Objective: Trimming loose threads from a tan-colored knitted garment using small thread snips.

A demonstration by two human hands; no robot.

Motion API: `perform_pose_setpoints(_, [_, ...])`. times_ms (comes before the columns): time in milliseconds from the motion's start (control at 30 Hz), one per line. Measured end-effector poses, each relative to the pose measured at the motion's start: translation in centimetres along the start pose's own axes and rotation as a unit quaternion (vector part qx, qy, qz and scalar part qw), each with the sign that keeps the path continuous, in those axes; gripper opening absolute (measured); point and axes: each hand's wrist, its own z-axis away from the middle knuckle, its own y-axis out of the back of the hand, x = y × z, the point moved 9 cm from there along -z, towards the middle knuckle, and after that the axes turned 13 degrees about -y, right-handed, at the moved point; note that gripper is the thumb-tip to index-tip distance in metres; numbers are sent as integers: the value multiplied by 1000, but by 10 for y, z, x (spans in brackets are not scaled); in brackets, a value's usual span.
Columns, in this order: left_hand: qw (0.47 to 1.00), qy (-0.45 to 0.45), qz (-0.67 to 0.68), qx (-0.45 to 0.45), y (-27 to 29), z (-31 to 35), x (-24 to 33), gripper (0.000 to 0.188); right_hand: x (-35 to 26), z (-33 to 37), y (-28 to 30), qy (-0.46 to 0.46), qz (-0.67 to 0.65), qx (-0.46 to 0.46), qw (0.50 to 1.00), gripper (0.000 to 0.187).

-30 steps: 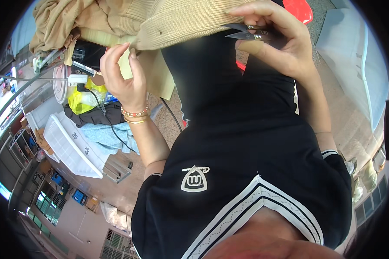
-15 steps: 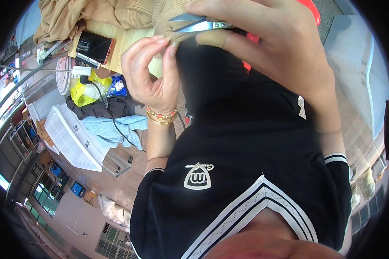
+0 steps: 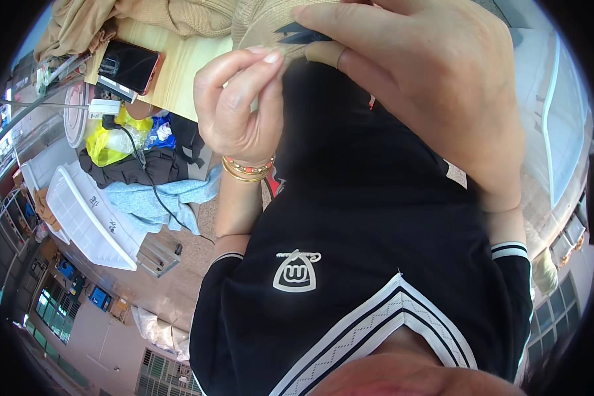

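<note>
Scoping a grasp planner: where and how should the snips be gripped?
Probably by the handle end, from the right: the snips' pointed blades stand parted, aimed left toward the left hand. The handles are hidden in the right hand, so their shape can't be judged.

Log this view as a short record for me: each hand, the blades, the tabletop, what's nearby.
Left hand: fingertips pinched together by the beige knitted fabric; anything between them too small to tell
Right hand: holding dark, pointed metal snips
Blades: parted, pointing leftward
Tabletop: pale wood-grain, bearing a black, red-edged phone
Nearby: yellow plastic bag, light-blue cloth
</note>
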Motion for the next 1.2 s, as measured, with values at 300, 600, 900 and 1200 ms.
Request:
perform_pose_setpoints(300, [996, 5, -72, -47, 1, -1, 0, 29, 13, 2, 3, 33, -115, 67, 991, 19])
perform_pose_setpoints(600, [981, -24, -170, -89, 29, 7, -12, 25, 88, 31, 14, -128, -325, 87, 933, 32])
perform_pose_setpoints(900, [983, -22, -160, -84, 24, 6, -6, 27, 82, 33, 4, -86, -343, 63, 933, 33])
perform_pose_setpoints(1200, [949, 295, 107, -23, 10, 50, -28, 17, 80, 28, -7, -198, -310, -3, 930, 37])
